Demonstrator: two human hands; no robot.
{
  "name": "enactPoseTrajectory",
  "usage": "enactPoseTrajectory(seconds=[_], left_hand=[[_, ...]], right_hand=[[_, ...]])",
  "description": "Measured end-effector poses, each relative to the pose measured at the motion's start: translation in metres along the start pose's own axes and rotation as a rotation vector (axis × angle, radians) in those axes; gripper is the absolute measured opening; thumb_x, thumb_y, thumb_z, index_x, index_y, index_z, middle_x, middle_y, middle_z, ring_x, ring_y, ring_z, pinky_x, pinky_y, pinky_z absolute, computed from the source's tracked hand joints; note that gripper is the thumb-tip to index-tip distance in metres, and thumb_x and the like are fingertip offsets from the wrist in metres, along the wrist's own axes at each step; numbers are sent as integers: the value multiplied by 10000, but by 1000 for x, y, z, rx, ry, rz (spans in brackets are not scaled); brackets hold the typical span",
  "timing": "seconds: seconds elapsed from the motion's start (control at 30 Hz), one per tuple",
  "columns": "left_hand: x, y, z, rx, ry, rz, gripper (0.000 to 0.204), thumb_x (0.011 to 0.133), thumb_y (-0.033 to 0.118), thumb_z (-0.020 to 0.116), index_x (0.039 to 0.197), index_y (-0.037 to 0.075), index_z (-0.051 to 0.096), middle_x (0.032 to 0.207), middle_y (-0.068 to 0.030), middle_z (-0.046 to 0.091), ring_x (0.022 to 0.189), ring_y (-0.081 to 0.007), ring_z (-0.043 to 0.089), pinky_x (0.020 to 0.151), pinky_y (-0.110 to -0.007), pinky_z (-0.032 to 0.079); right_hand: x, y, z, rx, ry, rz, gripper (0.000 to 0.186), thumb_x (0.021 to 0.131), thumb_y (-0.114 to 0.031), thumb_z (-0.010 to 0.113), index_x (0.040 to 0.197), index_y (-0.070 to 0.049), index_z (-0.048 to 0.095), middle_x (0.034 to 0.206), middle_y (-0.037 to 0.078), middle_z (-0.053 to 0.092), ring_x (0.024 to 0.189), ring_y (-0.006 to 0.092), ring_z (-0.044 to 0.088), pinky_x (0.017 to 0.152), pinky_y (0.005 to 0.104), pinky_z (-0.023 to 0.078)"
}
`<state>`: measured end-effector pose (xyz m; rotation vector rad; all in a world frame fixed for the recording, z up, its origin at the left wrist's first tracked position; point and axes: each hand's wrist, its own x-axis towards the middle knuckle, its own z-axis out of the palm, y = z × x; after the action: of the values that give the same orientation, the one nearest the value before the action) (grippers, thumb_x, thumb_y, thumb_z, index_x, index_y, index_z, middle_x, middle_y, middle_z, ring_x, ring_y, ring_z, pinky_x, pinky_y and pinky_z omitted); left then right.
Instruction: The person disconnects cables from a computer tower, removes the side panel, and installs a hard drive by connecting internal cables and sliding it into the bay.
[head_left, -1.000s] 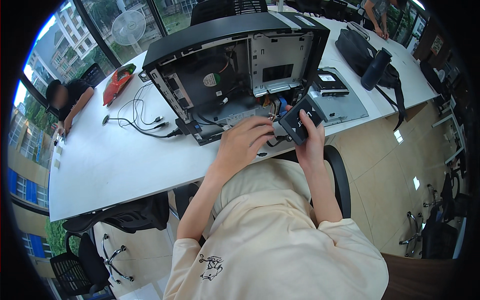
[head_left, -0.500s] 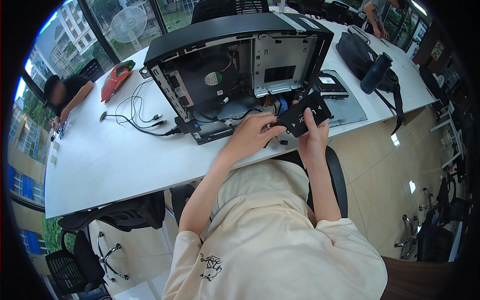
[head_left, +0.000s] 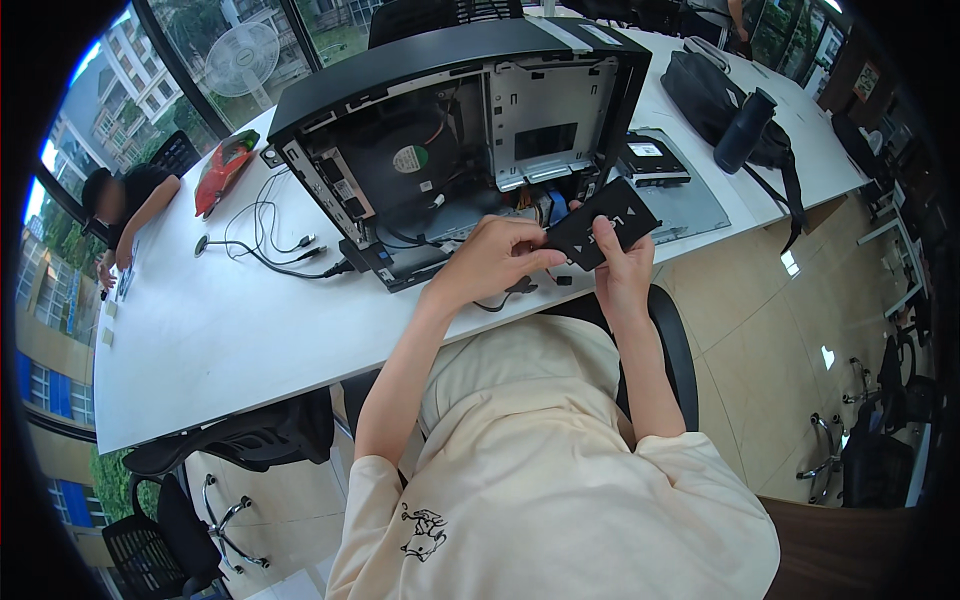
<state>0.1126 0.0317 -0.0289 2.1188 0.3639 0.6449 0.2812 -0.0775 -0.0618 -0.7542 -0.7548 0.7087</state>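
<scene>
My right hand grips a flat black solid-state drive with white marks, thumb on its upper face. At the drive's left end, my left hand is closed with thumb and forefinger together. Whatever lies between those fingers is too small to make out. A thin dark cable with small connectors hangs at the table edge below them. Just beyond my hands stands an opened black desktop computer case, its side facing me. Inside are a fan, a silver metal bracket and loose wires.
Right of the case, a hard drive lies on a grey metal panel. Farther right are a black backpack and a dark bottle. Cables and a red bag lie left. A person sits at the far left.
The whole view has shifted slightly. The drive is tilted a little differently in my right hand, and more of the thin cable shows beneath my left hand.
</scene>
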Motion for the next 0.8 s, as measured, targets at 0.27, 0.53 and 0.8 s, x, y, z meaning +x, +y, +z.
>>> enactPoseTrajectory(seconds=[0.27,0.53,0.8], left_hand=[[-5,-3,1,-43,57,-50,312,884,251,841,872,-40,729,680,-38,591,596,-88,462,549,-298,370],[-7,-9,14,-337,196,-94,294,885,124,841,1085,-22,682,794,-20,673,686,-47,576,614,-233,464],[-15,-10,16,-368,123,-63,454,923,30,753,1297,29,496,1122,-98,682,967,-94,657,833,-251,534]], right_hand=[[-4,0,9,-74,-37,-27,303,978,-120,736,1225,19,629,1140,146,729,1148,278,710,981,381,579],[-1,17,3,-141,52,-29,256,962,-175,765,1137,0,699,1027,46,738,922,105,681,853,272,542],[-2,1,-2,-184,-27,-51,221,933,-117,790,1100,-15,687,1006,25,722,917,92,665,818,262,528]])
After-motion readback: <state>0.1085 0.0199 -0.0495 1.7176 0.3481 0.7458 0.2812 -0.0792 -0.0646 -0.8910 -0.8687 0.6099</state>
